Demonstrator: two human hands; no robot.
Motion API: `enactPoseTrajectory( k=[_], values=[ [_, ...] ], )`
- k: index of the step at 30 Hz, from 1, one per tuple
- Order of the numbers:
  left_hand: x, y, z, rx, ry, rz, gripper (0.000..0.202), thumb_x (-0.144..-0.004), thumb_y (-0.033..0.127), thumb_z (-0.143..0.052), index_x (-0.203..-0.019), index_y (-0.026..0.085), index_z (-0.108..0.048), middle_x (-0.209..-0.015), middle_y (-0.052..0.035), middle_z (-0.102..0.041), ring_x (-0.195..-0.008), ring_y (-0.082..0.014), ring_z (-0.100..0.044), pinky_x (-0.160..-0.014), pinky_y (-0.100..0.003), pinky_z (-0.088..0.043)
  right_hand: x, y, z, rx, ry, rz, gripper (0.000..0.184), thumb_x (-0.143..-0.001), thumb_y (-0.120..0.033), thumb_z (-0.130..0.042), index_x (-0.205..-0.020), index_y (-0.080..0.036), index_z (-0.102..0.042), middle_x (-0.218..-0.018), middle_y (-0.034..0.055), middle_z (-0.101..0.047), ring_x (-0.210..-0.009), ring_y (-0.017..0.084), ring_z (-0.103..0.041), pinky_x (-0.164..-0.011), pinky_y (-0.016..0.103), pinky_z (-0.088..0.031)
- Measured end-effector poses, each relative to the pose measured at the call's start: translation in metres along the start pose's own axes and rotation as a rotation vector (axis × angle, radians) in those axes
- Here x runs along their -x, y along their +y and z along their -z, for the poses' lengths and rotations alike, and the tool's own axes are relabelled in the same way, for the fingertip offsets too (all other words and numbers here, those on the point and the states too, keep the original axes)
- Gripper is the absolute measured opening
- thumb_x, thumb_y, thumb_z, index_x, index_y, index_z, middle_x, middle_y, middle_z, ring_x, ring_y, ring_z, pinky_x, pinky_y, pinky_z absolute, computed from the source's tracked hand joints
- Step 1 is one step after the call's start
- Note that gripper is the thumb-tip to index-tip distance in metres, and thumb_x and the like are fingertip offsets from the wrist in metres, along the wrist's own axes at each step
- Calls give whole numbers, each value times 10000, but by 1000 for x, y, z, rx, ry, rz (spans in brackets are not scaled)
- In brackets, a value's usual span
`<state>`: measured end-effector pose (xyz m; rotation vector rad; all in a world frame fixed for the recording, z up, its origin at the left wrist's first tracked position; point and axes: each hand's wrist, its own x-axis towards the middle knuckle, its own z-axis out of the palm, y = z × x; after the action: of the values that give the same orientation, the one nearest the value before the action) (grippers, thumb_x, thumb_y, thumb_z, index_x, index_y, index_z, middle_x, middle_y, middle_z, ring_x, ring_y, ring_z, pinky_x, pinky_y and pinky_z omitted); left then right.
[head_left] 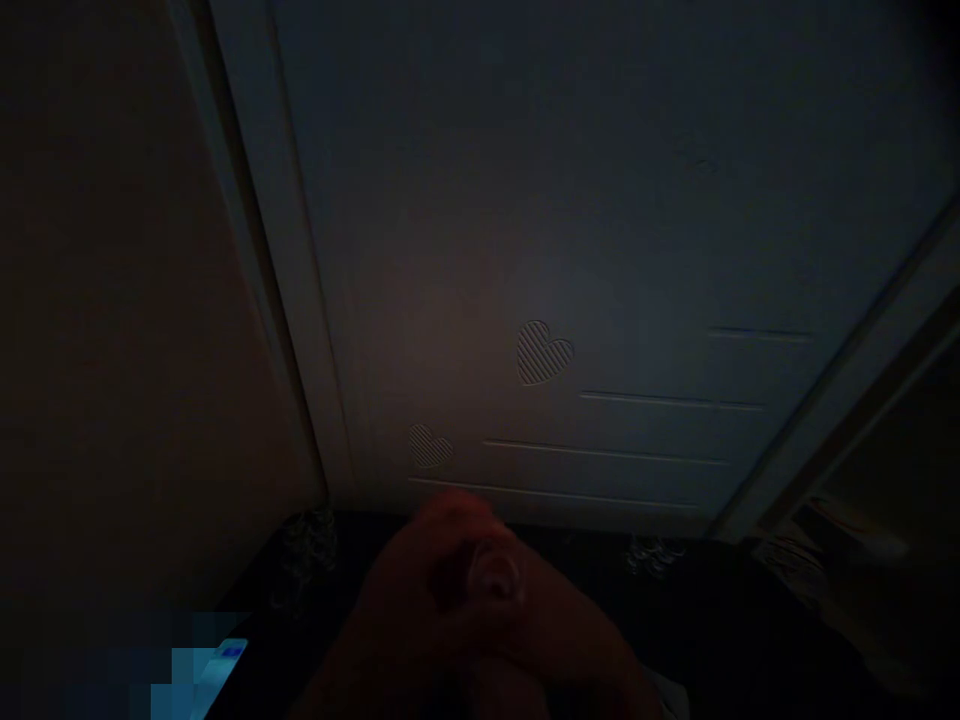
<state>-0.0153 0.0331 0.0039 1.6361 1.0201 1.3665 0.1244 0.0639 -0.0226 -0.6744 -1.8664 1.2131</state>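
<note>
The scene is very dark. My two hands meet low in the middle of the head view, in front of a dark surface. My left hand (416, 580) curls in from the left with its fingers folded. My right hand (577, 630) comes in from the right and presses against it. Between them sits a small pale rounded thing (496, 575), which is too dim to name. Both hands seem wrapped around it.
A pale door (600, 250) with two hatched heart shapes (543, 352) and thin horizontal grooves stands straight ahead. A bare wall (112, 300) is at the left. A glowing blue screen (217, 670) lies at the bottom left. Dim clutter (817, 545) sits at the right.
</note>
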Motion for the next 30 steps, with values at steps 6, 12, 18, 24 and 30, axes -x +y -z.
enactPoseTrajectory(
  k=[6,12,18,24,30],
  values=[
    [-5,-1,7,232,-67,190,129,-610,225,-788,-734,260,-796,-791,5,-653,-766,-164,-596,-675,-220,-455,3,2,-8,-245,-199,-200,223,-734,-226,-716,-957,-217,-722,-869,41,-745,-795,226,-702,-682,307,-580],
    [-4,-3,4,299,113,270,104,-621,277,-809,-723,261,-792,-797,21,-639,-645,-116,-569,-544,-182,-421,3,-1,-10,-530,-159,-274,274,-727,-263,-725,-998,-227,-709,-924,35,-739,-815,220,-684,-810,357,-537],
    [-7,-6,13,243,216,288,172,-694,380,-816,-809,259,-774,-797,19,-695,-680,-131,-607,-607,-188,-473,-5,-10,-13,-401,-26,-214,366,-839,-322,-676,-1186,-232,-600,-1044,38,-683,-973,217,-637,-847,345,-493],
    [-9,-9,11,159,337,194,233,-711,422,-812,-869,258,-762,-912,-3,-735,-796,-164,-657,-658,-194,-495,-7,-4,-22,-165,246,-117,281,-890,-292,-615,-1134,-233,-490,-1037,38,-628,-893,180,-617,-792,313,-499],
    [-11,-10,13,172,355,208,260,-683,414,-822,-875,248,-769,-818,-2,-725,-770,-179,-663,-620,-203,-502,-5,1,-24,-70,242,31,262,-910,-274,-567,-1171,-256,-586,-1070,39,-678,-924,182,-637,-796,291,-498]
  ],
)
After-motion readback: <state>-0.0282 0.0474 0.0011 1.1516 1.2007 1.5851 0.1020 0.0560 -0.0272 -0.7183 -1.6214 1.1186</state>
